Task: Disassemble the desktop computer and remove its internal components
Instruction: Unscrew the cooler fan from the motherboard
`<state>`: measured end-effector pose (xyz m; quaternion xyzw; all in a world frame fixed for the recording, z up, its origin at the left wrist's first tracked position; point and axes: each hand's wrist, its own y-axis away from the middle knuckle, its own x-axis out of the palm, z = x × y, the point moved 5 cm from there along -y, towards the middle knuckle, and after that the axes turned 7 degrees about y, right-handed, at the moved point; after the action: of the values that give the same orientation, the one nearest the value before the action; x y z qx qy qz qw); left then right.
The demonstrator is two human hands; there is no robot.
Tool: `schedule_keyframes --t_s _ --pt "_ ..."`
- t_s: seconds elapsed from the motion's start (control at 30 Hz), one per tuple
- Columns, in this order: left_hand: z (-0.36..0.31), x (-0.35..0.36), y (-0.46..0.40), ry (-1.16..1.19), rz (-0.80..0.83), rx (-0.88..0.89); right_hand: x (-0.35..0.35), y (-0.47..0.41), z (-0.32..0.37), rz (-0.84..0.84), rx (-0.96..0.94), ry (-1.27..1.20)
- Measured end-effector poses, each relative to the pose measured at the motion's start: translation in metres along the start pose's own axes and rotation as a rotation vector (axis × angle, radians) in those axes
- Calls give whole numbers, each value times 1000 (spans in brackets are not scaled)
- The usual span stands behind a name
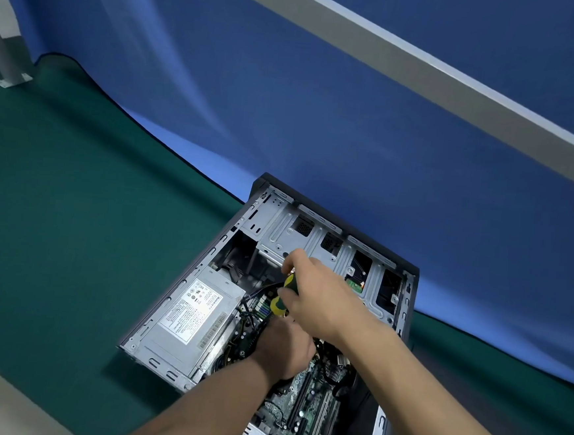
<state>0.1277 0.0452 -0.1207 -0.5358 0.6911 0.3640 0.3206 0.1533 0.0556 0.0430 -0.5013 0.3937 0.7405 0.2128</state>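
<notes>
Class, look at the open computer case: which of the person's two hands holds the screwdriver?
The right hand, reaching in from the right, grips the yellow-and-green screwdriver handle. The left hand sits lower, down among the black cables, without the tool.

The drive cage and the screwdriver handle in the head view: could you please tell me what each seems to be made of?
Drive cage: apparently bare sheet metal, matte grey, with stamped slots and folded edges. Screwdriver handle: probably moulded plastic or rubber, glossy yellow with dark green bands, held by the right hand.

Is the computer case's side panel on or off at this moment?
Off. The computer case lies on its side with the interior exposed: power supply, motherboard and drive cage are all visible from above.
</notes>
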Motion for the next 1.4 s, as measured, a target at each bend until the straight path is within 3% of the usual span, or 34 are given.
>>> schedule_keyframes --t_s 0.17,0.3,0.4,0.53,0.67,0.77,0.93,1.07,1.17,1.23,1.3,1.4 --pt "3 -8 3 138 -202 -5 -1 4 -7 -158 193 390" --pt "3 -9 4 112 -230 30 3 6 0 -180 50 203" --pt "-2 -10 4 64 -251 32 3 6 -9 -160 148 37" --pt "-9 -23 8 -4 -349 83 5 7 -13 -166 226 116" --pt "-13 -30 14 -106 -299 -1 4 6 -10 -86 167 -13" --pt "-6 -17 6 -99 -252 -14 0 5 -13 -126 225 92" --pt "3 10 -8 -179 -128 34 1 1 -16 32 161 -38" --pt "-3 3 -7 -216 -103 45 -2 4 -22 -98 240 226" --pt "-2 7 -4 -290 -16 89 0 3 -26 -106 190 124" --pt "-3 3 -5 -295 -51 62 2 4 -25 -81 153 37" --pt "-1 2 -7 -260 -113 41 3 5 -24 -118 164 73" --pt "3 9 -8 -217 -74 17 3 5 -21 -195 179 135"
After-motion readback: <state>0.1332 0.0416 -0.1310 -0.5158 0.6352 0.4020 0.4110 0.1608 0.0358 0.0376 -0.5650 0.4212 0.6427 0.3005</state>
